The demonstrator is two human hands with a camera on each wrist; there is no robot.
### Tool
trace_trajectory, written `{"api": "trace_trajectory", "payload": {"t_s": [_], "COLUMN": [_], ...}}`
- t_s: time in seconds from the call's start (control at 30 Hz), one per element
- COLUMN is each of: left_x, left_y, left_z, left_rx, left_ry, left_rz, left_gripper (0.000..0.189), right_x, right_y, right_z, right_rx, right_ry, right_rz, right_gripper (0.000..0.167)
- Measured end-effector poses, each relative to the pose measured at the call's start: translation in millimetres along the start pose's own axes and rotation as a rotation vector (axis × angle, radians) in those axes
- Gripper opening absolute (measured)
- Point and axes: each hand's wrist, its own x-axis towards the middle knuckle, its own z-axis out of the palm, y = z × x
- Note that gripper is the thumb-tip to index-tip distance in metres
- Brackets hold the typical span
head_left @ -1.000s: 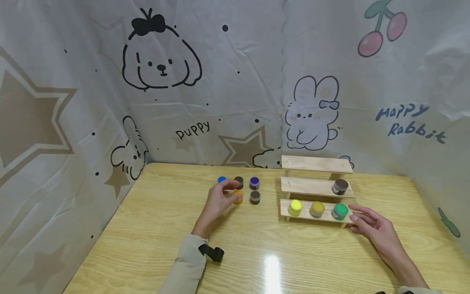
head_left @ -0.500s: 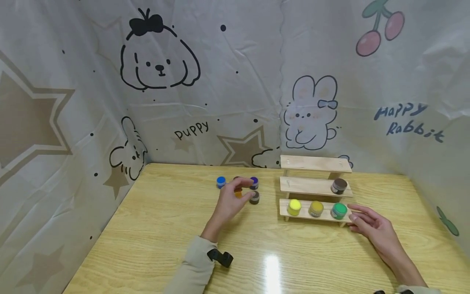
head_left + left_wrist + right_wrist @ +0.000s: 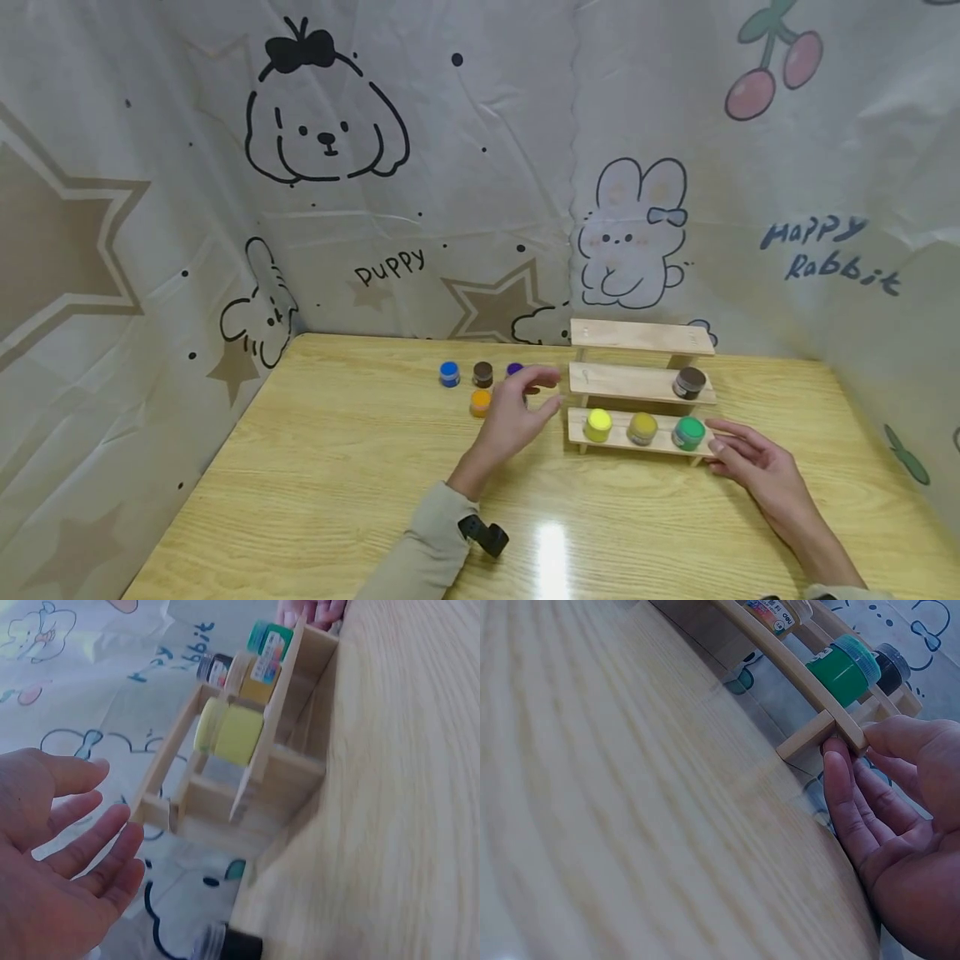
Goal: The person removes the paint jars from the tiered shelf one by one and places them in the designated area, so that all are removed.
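Observation:
My left hand (image 3: pixel 513 417), its fingers loosely bent and holding nothing, hovers between the loose paint jars and a three-tier wooden display rack (image 3: pixel 618 382). It partly covers a purple-topped jar (image 3: pixel 514 368) and hides most of another. An orange jar (image 3: pixel 481 403) is just left of it. On the rack's lowest shelf stand a yellow jar (image 3: pixel 597 425), an ochre jar (image 3: pixel 642 428) and a green jar (image 3: pixel 688 432). A dark jar (image 3: pixel 689 382) occupies the middle shelf's right end. My right hand (image 3: pixel 900 795) pinches the lowest shelf's right end between thumb and fingers.
Behind the left hand, a blue jar (image 3: pixel 449 374) and a dark brown jar (image 3: pixel 483 374) stand on the wooden table (image 3: pixel 337 467). A printed curtain (image 3: pixel 480 167) rises along the table's back and sides, close behind the rack.
My left hand has moved right, from the orange jar past the other loose jars toward the rack, uncovering the blue, brown and orange jars. The right hand stays at the rack's end.

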Motion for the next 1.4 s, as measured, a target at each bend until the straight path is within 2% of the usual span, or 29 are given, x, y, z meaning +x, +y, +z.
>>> {"api": "trace_trajectory", "payload": {"t_s": [0.17,0.3,0.47,0.67,0.87,1.1,1.27,1.4], "left_x": [9.5,16.6,23.9,32.9,41.4,48.7,54.7,59.3], "left_y": [10.1,18.4,25.0,30.7,35.4,42.0,47.3,48.5], "left_z": [12.0,19.0,25.9,34.3,49.8,67.3,75.4,83.9], "left_rx": [0.023,0.04,0.019,-0.011,-0.039,0.0,-0.009,-0.013], "left_ry": [-0.023,-0.046,-0.072,-0.069,-0.085,-0.132,-0.182,-0.198], "left_rz": [0.043,0.047,0.026,-0.002,-0.037,-0.054,-0.056,-0.069], "left_gripper": [0.031,0.034,0.035,0.034,0.034,0.037,0.038,0.04], "right_x": [-0.9,-0.3,-0.3,0.5,0.2,-1.4,-0.8,-0.4], "right_y": [1,2,3,2,2,2,1,0], "right_z": [-1,-1,-1,-1,-1,0,0,1], "right_rx": [0.016,0.023,0.017,0.007,0.008,-0.001,-0.005,-0.013], "right_ry": [0.0,-0.002,-0.005,-0.004,0.005,0.018,0.018,0.014], "right_rz": [-0.001,0.003,0.0,0.003,0.008,0.026,0.024,0.021], "right_gripper": [0.039,0.038,0.039,0.039,0.039,0.041,0.041,0.042]}}
